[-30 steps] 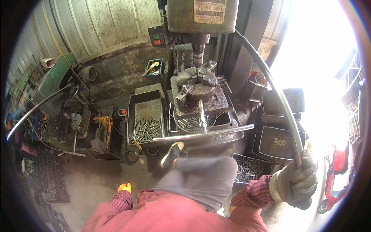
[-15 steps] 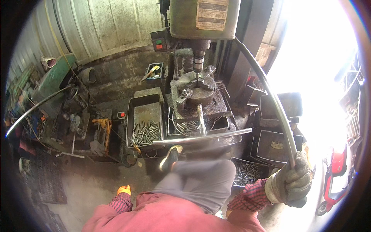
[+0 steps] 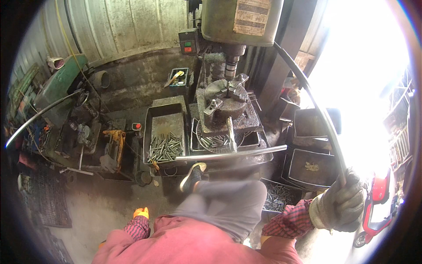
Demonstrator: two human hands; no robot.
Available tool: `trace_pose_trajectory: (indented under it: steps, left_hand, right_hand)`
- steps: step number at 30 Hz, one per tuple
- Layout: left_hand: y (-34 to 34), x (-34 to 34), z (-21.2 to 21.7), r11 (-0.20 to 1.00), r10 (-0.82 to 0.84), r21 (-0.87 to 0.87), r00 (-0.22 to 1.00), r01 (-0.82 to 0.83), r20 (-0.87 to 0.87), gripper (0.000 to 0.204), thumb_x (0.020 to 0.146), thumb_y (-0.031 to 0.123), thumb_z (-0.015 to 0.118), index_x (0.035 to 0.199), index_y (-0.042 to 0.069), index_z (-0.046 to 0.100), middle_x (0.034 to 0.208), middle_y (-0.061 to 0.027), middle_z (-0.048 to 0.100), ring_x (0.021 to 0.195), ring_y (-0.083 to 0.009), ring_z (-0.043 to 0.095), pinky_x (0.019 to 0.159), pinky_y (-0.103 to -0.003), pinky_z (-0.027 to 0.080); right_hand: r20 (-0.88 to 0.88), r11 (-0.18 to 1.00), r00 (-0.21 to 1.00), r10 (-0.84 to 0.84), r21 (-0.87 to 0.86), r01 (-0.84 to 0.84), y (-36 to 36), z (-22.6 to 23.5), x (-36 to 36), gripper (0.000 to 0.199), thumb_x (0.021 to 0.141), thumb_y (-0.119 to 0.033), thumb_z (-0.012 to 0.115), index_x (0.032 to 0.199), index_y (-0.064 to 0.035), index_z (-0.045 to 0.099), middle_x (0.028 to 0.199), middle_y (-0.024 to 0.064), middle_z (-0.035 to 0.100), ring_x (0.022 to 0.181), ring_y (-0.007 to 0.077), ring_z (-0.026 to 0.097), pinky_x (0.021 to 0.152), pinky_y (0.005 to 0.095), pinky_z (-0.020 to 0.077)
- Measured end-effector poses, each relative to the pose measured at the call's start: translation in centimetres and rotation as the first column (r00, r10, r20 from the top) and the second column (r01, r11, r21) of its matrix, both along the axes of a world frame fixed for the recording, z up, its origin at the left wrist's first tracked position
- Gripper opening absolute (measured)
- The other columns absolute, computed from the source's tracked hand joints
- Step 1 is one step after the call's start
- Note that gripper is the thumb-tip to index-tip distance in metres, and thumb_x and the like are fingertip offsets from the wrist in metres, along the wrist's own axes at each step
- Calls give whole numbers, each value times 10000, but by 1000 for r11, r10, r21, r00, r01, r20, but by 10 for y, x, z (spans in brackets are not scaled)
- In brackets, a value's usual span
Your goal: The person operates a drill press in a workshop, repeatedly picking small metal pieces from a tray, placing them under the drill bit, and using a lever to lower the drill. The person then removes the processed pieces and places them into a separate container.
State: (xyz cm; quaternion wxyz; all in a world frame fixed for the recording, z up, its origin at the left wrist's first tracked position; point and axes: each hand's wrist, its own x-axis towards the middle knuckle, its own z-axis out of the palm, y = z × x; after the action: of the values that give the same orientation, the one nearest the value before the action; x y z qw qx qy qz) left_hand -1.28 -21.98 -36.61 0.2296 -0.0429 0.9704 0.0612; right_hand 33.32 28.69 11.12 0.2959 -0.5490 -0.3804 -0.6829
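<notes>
Two hands are mine: my right hand [image 3: 340, 203], in a grey glove, is closed tight around the lower end of a long curved lever [image 3: 313, 105], which arcs up and left from my fist to the drill press [image 3: 239, 20]. My left hand [image 3: 141, 213], orange-gloved, sits low by my hip; whether it holds anything I cannot tell. Trays [image 3: 154, 115] of metal pins crowd the machine's base, leaving bare floor [image 3: 110, 207] lower left.

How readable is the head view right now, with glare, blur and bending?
Head view: daylight blows out the right side behind the right hand on the long curved lever; the raised knee is motion-blurred; the drill press stays sharp; fisheye bends edges near the dark rim.
</notes>
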Motion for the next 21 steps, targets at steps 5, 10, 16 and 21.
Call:
trace_pose_trajectory:
  steps: [5, 10, 16, 21]
  left_hand:
    - [-2, 1, -3, 999, 46, 5, 999, -46, 20, 537, 971, 506, 595, 1209, 52, 755, 1274, -199, 716, 1222, -368, 669, 1057, -454, 513]
    - [1, 5, -3, 997, 75, -14, 996, -75, 45, 532, 967, 507, 602, 1208, 59, 759, 1265, -195, 720, 1220, -370, 671, 1055, -457, 513]
    - [5, 6, 2, 999, 39, 4, 998, -39, 51, 535, 978, 500, 587, 1233, 58, 747, 1275, -197, 714, 1230, -371, 664, 1067, -453, 504]
    - [8, 4, 2, 1000, -1, -12, 999, 1, 41, 530, 979, 499, 592, 1233, 60, 747, 1275, -195, 715, 1229, -367, 666, 1067, -453, 503]
  right_hand:
    - [-157, 987, 983, -91, -148, 68, -2, 6, 0, 362, 1001, -630, 605, 810, -322, 596, 666, -143, 516, 669, 116, 590, 605, 354, 376]
    - [-5, 999, 1000, 4, -45, -4, -3, 14, 1, 376, 989, -637, 625, 792, -319, 591, 663, -148, 517, 634, 106, 564, 595, 338, 373]
    - [-6, 999, 999, -45, 7, 45, 0, 21, 1, 406, 981, -668, 615, 802, -303, 630, 706, -178, 576, 691, 70, 589, 630, 307, 389]
    - [-22, 995, 995, -101, -24, 100, 4, 22, 6, 383, 970, -682, 621, 879, -313, 667, 756, -182, 608, 747, 79, 614, 663, 315, 412]
